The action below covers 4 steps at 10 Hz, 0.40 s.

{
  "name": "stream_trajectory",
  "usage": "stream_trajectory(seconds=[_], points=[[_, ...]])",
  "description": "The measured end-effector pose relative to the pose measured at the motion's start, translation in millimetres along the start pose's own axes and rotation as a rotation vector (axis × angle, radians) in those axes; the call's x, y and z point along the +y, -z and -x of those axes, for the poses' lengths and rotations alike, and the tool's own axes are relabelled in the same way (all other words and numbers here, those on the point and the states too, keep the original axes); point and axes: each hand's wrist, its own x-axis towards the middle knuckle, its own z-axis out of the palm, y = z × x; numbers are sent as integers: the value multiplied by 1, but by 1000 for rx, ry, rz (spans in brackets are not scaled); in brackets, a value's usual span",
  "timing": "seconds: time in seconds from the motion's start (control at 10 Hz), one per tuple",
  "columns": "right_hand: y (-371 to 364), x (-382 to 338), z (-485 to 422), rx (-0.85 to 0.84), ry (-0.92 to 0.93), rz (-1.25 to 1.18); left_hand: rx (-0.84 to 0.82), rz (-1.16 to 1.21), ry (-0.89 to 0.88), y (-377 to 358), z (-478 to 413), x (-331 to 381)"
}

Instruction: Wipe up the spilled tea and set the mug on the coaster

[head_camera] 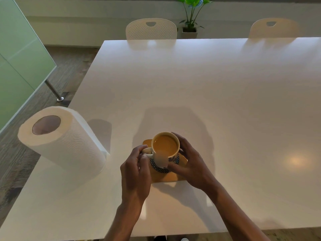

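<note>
A white mug (164, 154) full of milky tea stands upright over a round patterned coaster (159, 168), which lies on a tan wooden board (171, 177) near the table's front edge. My left hand (136, 168) pinches the mug's handle on its left side. Around the mug's right side curls my right hand (188, 161), fingers against the wall and thumb near the base. Whether the mug's base touches the coaster I cannot tell. No spilled tea shows on the white table (199, 87).
A paper towel roll (64, 139) stands upright at the table's left edge, left of the mug. Two white chairs (151, 29) sit at the far side, with a potted plant (190, 16) behind. A green glass panel (19, 63) stands to the left.
</note>
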Motion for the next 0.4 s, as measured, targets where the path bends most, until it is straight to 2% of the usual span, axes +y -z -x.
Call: stream_trajectory(seconds=[0.2,0.3,0.4], points=[[0,1,-6,48,-56,-61,-54,-6,-50,2,-14,3],[4,-4,-16,96,-45,-12,-124,11,-111,5,-23,8],[13,-10,-35,93,39,138,-172,12,-155,6,-41,12]])
